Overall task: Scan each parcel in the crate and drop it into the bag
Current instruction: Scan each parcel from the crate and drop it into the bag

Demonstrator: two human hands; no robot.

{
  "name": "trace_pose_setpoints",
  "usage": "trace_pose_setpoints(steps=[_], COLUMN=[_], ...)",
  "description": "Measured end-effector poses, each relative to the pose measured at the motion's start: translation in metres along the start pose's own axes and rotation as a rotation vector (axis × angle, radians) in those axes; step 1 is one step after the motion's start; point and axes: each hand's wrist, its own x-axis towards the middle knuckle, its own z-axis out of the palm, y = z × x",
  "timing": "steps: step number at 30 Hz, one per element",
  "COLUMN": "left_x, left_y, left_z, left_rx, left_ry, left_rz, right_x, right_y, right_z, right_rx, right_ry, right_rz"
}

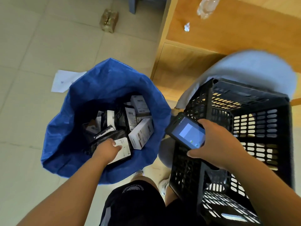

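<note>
— While the left hand (pixel 108 148) is down inside the blue bag (pixel 104 75), what does it have?

— A black mailer parcel (pixel 123 152) with a white label. The fingers curl over its near edge and the thumb lies on the label, so the hand grips it just above the pile of white cartons (pixel 141 132) and dark mailers lying in the bag.

— How do you reckon it handles?

— Light and floppy, I'd judge. The film wrinkles and looks slick, so a pinch at one corner might let it sag or slide out. It's better taken across an edge, thumb on the paper label, where there should be more friction. Nothing suggests it's fragile, and the fall from there is short, onto soft packets.

— And the cartons?

— Stiff and square-cornered, and probably light too. Hold those across two opposite faces.

— What about the right hand (pixel 218 144)?

— It's wrapped round the handheld scanner (pixel 187 132), screen lit, held over the left wall of the black plastic crate (pixel 244 95).

— Is anything left in the crate?

— Mostly I see bare lattice. Something pale and glossy lies at the near end, but I can't tell whether it's a parcel.
</note>
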Motion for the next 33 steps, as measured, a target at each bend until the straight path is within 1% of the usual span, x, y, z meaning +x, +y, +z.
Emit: trace_pose_setpoints(steps=[4, 9, 11, 15, 17, 21, 23, 25, 27, 31, 33], left_x=[-0.015, -0.046, -0.060, -0.095, -0.112, -0.130, -0.125, -0.109, -0.087, -0.032, -0.005], left_y=[0.051, 0.123, 0.151, 0.203, 0.228, 0.270, 0.284, 0.295, 0.301, 0.303, 0.304], left_z=[-0.008, 0.008, 0.023, 0.061, 0.085, 0.142, 0.172, 0.201, 0.224, 0.250, 0.258], left_rx=[0.065, 0.127, 0.148, 0.032, 0.018, 0.090, 0.152, 0.218, 0.278, 0.389, 0.394], left_ry=[0.040, 0.034, 0.034, 0.071, 0.082, 0.013, -0.037, -0.066, -0.071, -0.008, -0.001], left_rz=[0.164, 0.321, 0.393, 0.529, 0.607, 0.726, 0.707, 0.633, 0.511, 0.269, 0.168], right_x=[-0.020, -0.052, -0.064, -0.085, -0.091, -0.095, -0.092, -0.085, -0.075, -0.047, -0.030], right_y=[0.033, 0.095, 0.123, 0.183, 0.212, 0.260, 0.278, 0.291, 0.299, 0.302, 0.300], right_z=[-0.004, -0.003, 0.001, 0.011, 0.018, 0.030, 0.034, 0.037, 0.039, 0.041, 0.044], right_rx=[0.082, 0.205, 0.249, 0.317, 0.332, 0.307, 0.296, 0.276, 0.253, 0.268, 0.269], right_ry=[0.052, 0.118, 0.134, 0.133, 0.126, 0.091, 0.080, 0.074, 0.069, 0.060, 0.053], right_rz=[0.074, 0.171, 0.203, 0.249, 0.273, 0.306, 0.321, 0.336, 0.337, 0.285, 0.251])
